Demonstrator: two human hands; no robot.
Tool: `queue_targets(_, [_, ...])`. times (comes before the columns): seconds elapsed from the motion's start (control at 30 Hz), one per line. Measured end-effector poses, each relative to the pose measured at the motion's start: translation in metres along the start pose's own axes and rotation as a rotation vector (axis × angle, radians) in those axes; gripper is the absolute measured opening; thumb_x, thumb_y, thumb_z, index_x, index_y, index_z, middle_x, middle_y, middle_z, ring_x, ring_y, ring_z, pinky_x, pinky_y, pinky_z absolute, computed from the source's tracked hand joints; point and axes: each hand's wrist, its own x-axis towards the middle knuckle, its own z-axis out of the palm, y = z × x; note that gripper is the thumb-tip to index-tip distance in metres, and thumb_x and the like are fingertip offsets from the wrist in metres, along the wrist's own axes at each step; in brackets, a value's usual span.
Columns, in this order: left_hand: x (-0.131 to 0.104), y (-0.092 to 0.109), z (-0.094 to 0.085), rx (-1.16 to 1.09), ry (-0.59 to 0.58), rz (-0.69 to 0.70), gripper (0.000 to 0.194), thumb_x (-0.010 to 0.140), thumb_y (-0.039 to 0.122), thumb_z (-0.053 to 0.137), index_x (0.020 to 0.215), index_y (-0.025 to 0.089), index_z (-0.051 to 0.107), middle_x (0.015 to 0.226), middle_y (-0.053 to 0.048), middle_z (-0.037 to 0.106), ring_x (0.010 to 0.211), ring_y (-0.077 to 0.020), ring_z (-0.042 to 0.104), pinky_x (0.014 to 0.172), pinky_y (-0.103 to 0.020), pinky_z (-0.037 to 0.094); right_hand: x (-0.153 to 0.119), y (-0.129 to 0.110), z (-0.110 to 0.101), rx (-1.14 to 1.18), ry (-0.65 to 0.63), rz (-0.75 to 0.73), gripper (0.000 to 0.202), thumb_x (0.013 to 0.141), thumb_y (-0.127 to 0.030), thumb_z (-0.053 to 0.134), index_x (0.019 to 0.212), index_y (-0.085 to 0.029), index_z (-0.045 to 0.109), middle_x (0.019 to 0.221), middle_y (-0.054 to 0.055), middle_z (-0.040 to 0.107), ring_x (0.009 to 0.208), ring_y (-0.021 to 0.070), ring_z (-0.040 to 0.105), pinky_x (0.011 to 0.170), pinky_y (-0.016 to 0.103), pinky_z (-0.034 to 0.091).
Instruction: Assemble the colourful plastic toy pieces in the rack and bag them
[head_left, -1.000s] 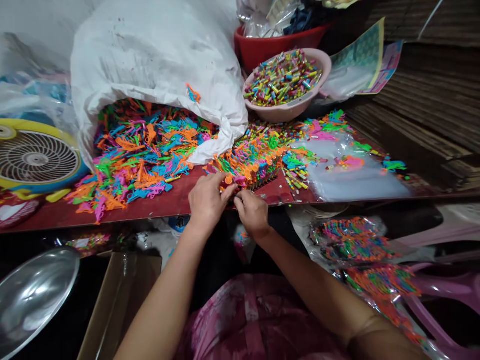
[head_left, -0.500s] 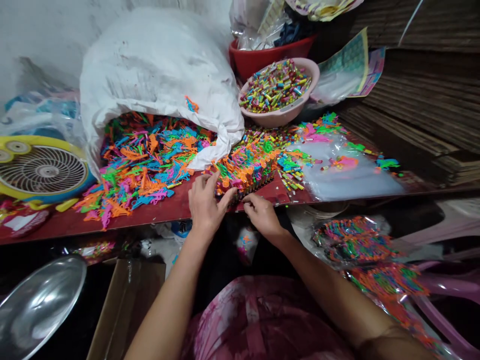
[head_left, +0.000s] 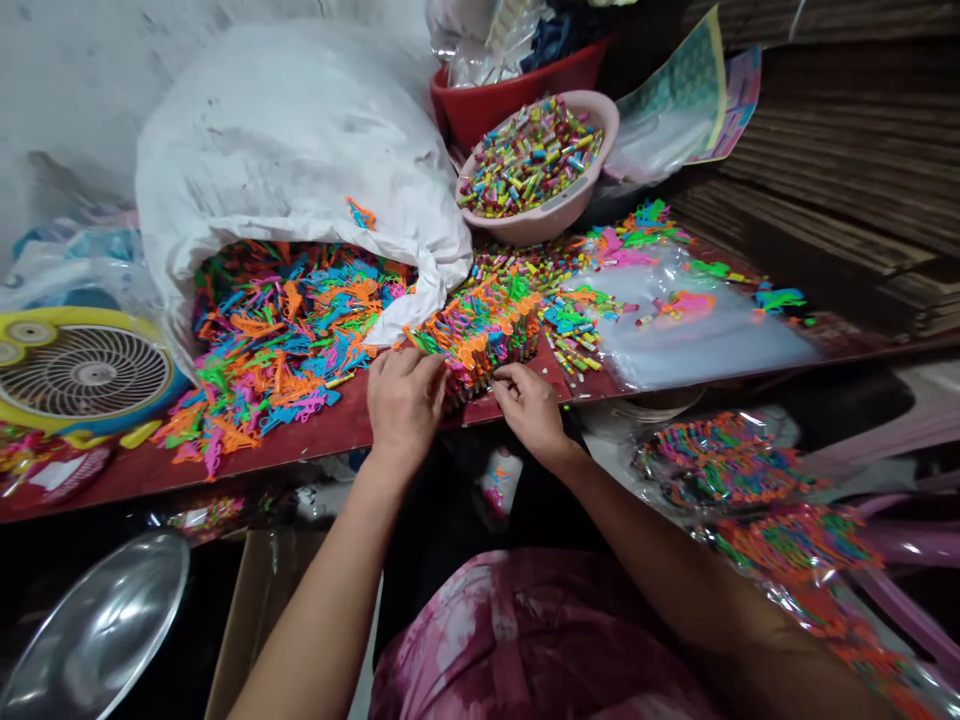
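Behind left hand (head_left: 406, 405), white sack (head_left: 292, 140)

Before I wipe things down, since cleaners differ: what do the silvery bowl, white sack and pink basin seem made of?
Silvery bowl: probably polished metal, by its bright glare. White sack: matte, cloth or woven plastic, by its soft folds. Pink basin: likely smooth plastic, by its moulded rim.

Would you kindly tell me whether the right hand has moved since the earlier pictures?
Yes: the right hand has moved rightward, judged against the pink bowl.
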Motion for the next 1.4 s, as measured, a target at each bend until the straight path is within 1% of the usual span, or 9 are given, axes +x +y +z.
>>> queue_targets(0.1, [-0.001,-0.001,0.001,-0.053,-0.003,0.024,0.020,0.096,0.029,0.053,0.101,0.019,0.070,0.093,-0.008,0.070,0.089,-0.0220,0.061,0.087,-0.037,0.045,-0.004,-0.002,0.007,-0.034,-0.073,-0.072,0.017,0.094,-0.029,0.055,0.100,-0.018,0.067,0.086,0.004,0.067,0.074,0.0151,0.062,0.070,0.025,0.045])
queue_targets(0.23, [0.001,-0.004,0.003,-0.102,-0.052,0.049,0.022,0.097,0.030,0.052,0.103,0.019,0.070,0.092,-0.008,0.071,0.087,-0.0217,0.061,0.083,-0.036,0.047,-0.008,-0.009,0.018,-0.160,-0.083,-0.071,0.020,0.097,-0.030,0.051,0.101,-0.017,0.066,0.088,0.007,0.069,0.081,0.0170,0.064,0.074,0.026,0.045])
queue_targets(0.33, [0.001,-0.006,0.006,-0.139,-0.057,0.039,0.022,0.097,0.031,0.052,0.104,0.019,0.070,0.089,-0.007,0.071,0.083,-0.0202,0.060,0.080,-0.034,0.048,-0.008,-0.013,0.022,-0.203,-0.043,-0.064,0.023,0.099,-0.028,0.047,0.100,-0.017,0.066,0.087,0.007,0.070,0.079,0.0175,0.064,0.073,0.027,0.045])
queue_targets(0.5, [-0.003,-0.006,0.007,-0.194,-0.015,0.031,0.020,0.097,0.028,0.054,0.108,0.019,0.068,0.091,-0.005,0.073,0.083,-0.0182,0.063,0.086,-0.034,0.048,-0.010,-0.014,0.027,-0.130,0.027,-0.100,0.022,0.096,-0.031,0.052,0.104,-0.015,0.065,0.089,0.007,0.070,0.076,0.0169,0.065,0.072,0.027,0.047])
queue_targets(0.7, [-0.009,-0.005,0.008,-0.270,0.040,-0.005,0.011,0.093,0.024,0.059,0.101,0.019,0.065,0.092,-0.005,0.072,0.085,-0.0181,0.063,0.082,-0.032,0.050,-0.011,-0.011,0.033,-0.016,0.096,0.022,0.017,0.095,-0.034,0.056,0.100,-0.020,0.064,0.082,0.003,0.070,0.070,0.0156,0.066,0.069,0.027,0.050])
queue_targets(0.83, [-0.012,-0.004,0.010,-0.293,0.039,-0.038,0.012,0.093,0.023,0.058,0.103,0.020,0.064,0.094,-0.005,0.071,0.088,-0.0194,0.062,0.083,-0.034,0.050,-0.010,-0.015,0.033,-0.063,0.120,-0.076,0.016,0.095,-0.029,0.055,0.088,-0.020,0.065,0.083,0.005,0.070,0.076,0.0168,0.066,0.070,0.027,0.050])
queue_targets(1.0, [-0.016,-0.002,0.013,-0.348,0.068,-0.100,0.016,0.092,0.021,0.059,0.107,0.021,0.063,0.115,-0.009,0.068,0.105,-0.0213,0.061,0.091,-0.036,0.051,-0.005,-0.018,0.034,-0.099,0.139,-0.130,0.017,0.094,-0.029,0.057,0.081,-0.019,0.062,0.073,0.002,0.064,0.062,0.0134,0.060,0.060,0.024,0.045])
queue_targets(1.27, [-0.020,-0.002,0.011,-0.351,0.101,-0.087,0.013,0.090,0.018,0.061,0.103,0.021,0.061,0.104,-0.008,0.070,0.098,-0.0220,0.063,0.085,-0.037,0.052,-0.001,-0.017,0.033,-0.179,0.124,-0.143,0.025,0.097,-0.030,0.052,0.075,-0.021,0.058,0.069,0.001,0.061,0.061,0.0133,0.056,0.059,0.025,0.040])
queue_targets(1.4, [-0.017,-0.002,0.013,-0.339,0.097,-0.058,0.012,0.090,0.017,0.061,0.101,0.021,0.060,0.105,-0.008,0.070,0.098,-0.0221,0.063,0.084,-0.038,0.051,0.000,-0.021,0.032,-0.336,0.087,-0.247,0.027,0.100,-0.026,0.048,0.075,-0.021,0.059,0.070,0.002,0.062,0.065,0.0153,0.057,0.063,0.027,0.038])
